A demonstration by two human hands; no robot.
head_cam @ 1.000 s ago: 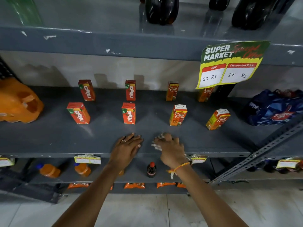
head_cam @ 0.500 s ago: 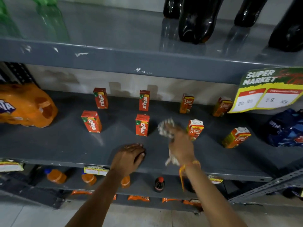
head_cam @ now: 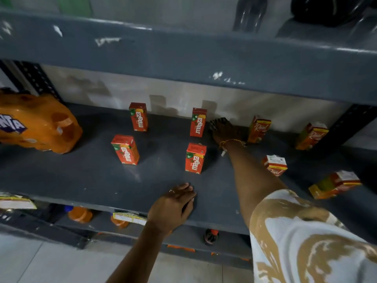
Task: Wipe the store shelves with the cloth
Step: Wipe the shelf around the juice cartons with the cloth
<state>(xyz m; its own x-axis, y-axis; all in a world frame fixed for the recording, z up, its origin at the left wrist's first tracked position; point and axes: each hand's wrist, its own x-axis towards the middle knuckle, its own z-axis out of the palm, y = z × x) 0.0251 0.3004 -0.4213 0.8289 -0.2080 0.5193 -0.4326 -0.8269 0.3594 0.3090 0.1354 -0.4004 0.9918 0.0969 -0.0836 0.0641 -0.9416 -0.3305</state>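
Nearest, the left hand lies palm-down at the front edge of the middle shelf, fingers together and lightly curled, flat on the grey surface, holding nothing; it looks like a brace. Just beyond it stands a front Maaza carton, upright, w/ another Maaza carton behind it near the back wall. The right arm runs diagonally past these, so the right hand is far deeper in, at the back of the shelf, in the gap btwn that rear Maaza carton and a Real carton. The cloth shows only as a pale blurred patch at the fingertips, on the shelf close to the wall. The fingers seem pressed down over it (blur hides detail, so I cannot tell how tightly they bunch it). Judging from this, the next stroke likely pulls front-ward along the lane btwn cartons, which stand close on both sides, so one could tip.
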